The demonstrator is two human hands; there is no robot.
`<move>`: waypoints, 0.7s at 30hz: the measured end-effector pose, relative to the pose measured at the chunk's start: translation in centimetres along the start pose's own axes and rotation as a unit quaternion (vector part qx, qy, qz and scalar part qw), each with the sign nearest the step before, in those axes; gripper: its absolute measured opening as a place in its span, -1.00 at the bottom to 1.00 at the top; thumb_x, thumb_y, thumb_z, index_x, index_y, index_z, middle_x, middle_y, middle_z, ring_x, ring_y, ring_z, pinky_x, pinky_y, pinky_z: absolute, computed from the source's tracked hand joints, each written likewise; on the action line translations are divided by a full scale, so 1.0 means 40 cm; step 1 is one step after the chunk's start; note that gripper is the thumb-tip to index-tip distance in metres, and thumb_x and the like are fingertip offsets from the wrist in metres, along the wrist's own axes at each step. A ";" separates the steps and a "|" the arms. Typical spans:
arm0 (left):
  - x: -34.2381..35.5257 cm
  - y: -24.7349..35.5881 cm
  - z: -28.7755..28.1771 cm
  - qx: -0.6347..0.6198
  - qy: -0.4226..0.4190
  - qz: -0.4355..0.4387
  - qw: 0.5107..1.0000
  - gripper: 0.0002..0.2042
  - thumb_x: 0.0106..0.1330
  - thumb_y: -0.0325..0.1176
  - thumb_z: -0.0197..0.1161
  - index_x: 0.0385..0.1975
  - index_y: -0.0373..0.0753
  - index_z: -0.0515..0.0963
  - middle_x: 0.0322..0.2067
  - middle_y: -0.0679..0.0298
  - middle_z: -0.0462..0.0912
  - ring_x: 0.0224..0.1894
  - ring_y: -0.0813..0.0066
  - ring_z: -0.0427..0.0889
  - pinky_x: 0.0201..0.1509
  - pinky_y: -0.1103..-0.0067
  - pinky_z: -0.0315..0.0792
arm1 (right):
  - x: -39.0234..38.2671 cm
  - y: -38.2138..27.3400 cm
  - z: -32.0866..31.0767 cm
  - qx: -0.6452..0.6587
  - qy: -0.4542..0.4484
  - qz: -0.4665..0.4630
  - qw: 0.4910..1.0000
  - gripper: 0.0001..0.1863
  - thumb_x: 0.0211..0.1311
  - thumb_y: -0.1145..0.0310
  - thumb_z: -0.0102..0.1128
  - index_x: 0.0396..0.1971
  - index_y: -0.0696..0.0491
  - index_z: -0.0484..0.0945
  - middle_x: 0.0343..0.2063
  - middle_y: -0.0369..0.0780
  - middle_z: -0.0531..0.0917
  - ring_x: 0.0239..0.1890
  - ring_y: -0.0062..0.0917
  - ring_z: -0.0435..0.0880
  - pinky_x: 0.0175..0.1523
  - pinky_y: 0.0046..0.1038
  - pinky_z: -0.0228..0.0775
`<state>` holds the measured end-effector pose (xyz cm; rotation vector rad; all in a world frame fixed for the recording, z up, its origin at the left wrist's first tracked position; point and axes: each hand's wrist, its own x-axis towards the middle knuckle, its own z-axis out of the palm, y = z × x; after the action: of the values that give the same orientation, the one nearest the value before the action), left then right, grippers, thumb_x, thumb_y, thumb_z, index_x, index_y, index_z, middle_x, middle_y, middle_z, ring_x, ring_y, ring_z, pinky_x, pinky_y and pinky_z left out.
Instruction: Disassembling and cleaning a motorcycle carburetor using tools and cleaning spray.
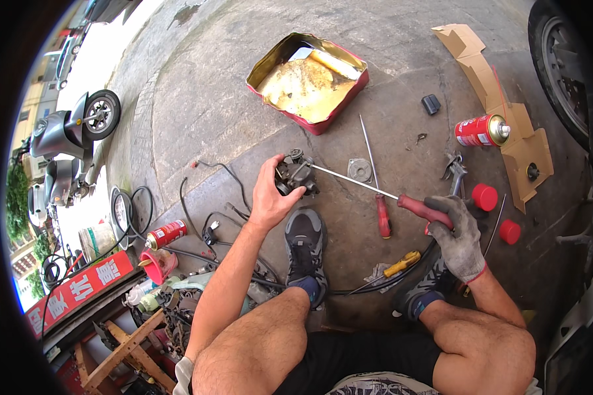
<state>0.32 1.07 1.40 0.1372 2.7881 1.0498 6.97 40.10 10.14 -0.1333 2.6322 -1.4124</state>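
Bare, my left hand (270, 197) grips a small dark metal carburetor (303, 178) above my left shoe, thumb on its near side. In a grey work glove, my right hand (457, 238) is closed around the red handle of a long screwdriver (418, 207). Its shaft slants up to the left, and the tip meets the carburetor's right side; whether it sits in a screw is too small to tell. Under the shaft, a round metal cover (359, 170) lies on the ground beside a second red-handled screwdriver (383, 218).
Ahead stands a cut-open red tin (354, 91) with a gold inside. To the right are a red spray can (476, 131), red caps (485, 197), flattened cardboard (522, 131) and a wheel (560, 72). Near my feet lie a yellow-handled screwdriver (403, 264) and black cables (227, 172).
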 end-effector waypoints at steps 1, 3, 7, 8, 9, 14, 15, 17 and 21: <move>0.000 0.001 -0.001 -0.002 0.000 -0.001 1.000 -0.21 0.02 -0.32 0.53 0.30 -0.38 0.32 0.19 -0.01 0.48 0.28 0.10 0.48 0.38 0.38 0.34 | 0.001 -0.001 -0.001 -0.003 -0.002 0.002 1.000 -0.55 0.10 0.61 0.31 0.05 0.08 0.58 -0.06 -0.11 0.67 0.00 -0.17 0.66 0.13 -0.27 0.48; 0.000 0.001 -0.001 -0.001 -0.001 -0.001 1.000 -0.21 0.02 -0.31 0.53 0.30 -0.38 0.32 0.19 -0.01 0.48 0.28 0.11 0.48 0.38 0.38 0.33 | 0.003 -0.003 0.000 -0.006 -0.003 0.004 1.000 -0.55 0.10 0.61 0.31 0.05 0.08 0.58 -0.06 -0.11 0.67 0.00 -0.18 0.66 0.13 -0.27 0.48; -0.001 -0.005 0.001 0.004 0.002 0.002 1.000 -0.21 0.02 -0.31 0.53 0.29 -0.38 0.32 0.19 -0.01 0.48 0.28 0.10 0.48 0.38 0.38 0.34 | 0.003 0.009 0.005 -0.006 0.001 -0.002 1.000 -0.52 0.06 0.65 0.32 0.04 0.08 0.58 -0.07 -0.11 0.66 -0.01 -0.17 0.66 0.12 -0.27 0.49; -0.001 -0.004 0.000 0.004 0.002 0.002 1.000 -0.21 0.02 -0.31 0.53 0.29 -0.38 0.32 0.19 -0.01 0.48 0.28 0.10 0.48 0.38 0.38 0.34 | 0.003 0.014 0.007 -0.012 0.009 -0.023 1.000 -0.51 0.04 0.67 0.32 0.04 0.08 0.58 -0.07 -0.11 0.66 -0.01 -0.17 0.66 0.12 -0.27 0.49; -0.001 -0.003 0.000 0.003 0.002 0.002 1.000 -0.21 0.02 -0.31 0.53 0.29 -0.38 0.32 0.19 -0.01 0.49 0.27 0.10 0.49 0.38 0.38 0.34 | 0.005 0.011 0.009 -0.012 0.009 -0.023 1.000 -0.51 0.04 0.67 0.32 0.04 0.08 0.58 -0.07 -0.11 0.66 -0.01 -0.17 0.66 0.12 -0.27 0.49; 0.002 -0.002 0.002 0.004 0.004 0.003 1.000 -0.22 0.02 -0.31 0.53 0.29 -0.37 0.33 0.17 0.00 0.49 0.26 0.11 0.50 0.36 0.38 0.35 | 0.014 0.001 -0.004 -0.070 0.027 -0.108 0.991 -0.55 0.15 0.59 0.30 0.09 0.07 0.57 -0.15 -0.11 0.64 -0.03 -0.25 0.67 0.09 -0.33 0.51; 0.001 -0.002 0.001 0.000 0.004 0.004 1.000 -0.21 0.00 -0.30 0.54 0.27 -0.38 0.33 0.17 -0.02 0.49 0.25 0.06 0.49 0.36 0.36 0.36 | 0.013 0.005 -0.003 -0.068 0.026 -0.109 0.991 -0.55 0.15 0.59 0.30 0.09 0.07 0.57 -0.15 -0.11 0.64 -0.03 -0.25 0.67 0.09 -0.33 0.51; 0.002 0.000 0.000 -0.005 0.005 0.006 1.000 -0.21 -0.01 -0.30 0.56 0.26 -0.39 0.33 0.17 -0.04 0.48 0.25 0.02 0.48 0.35 0.34 0.37 | 0.010 0.012 -0.002 0.171 -0.042 0.210 0.962 -0.63 0.34 0.42 0.22 0.13 0.10 0.56 -0.13 -0.13 0.64 -0.06 -0.40 0.67 0.01 -0.41 0.54; 0.000 -0.001 0.002 -0.007 0.006 0.000 1.000 -0.21 -0.01 -0.31 0.55 0.26 -0.37 0.34 0.16 -0.02 0.49 0.24 0.06 0.50 0.35 0.37 0.36 | 0.034 -0.021 -0.027 0.299 -0.082 0.268 0.912 -0.64 0.43 0.33 0.13 0.15 0.12 0.56 -0.10 -0.26 0.66 -0.42 -0.67 0.59 -0.28 -0.56 0.51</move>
<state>0.33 1.10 1.34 0.1298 2.7899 1.0737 5.43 40.31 11.30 0.4774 1.7852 -1.7904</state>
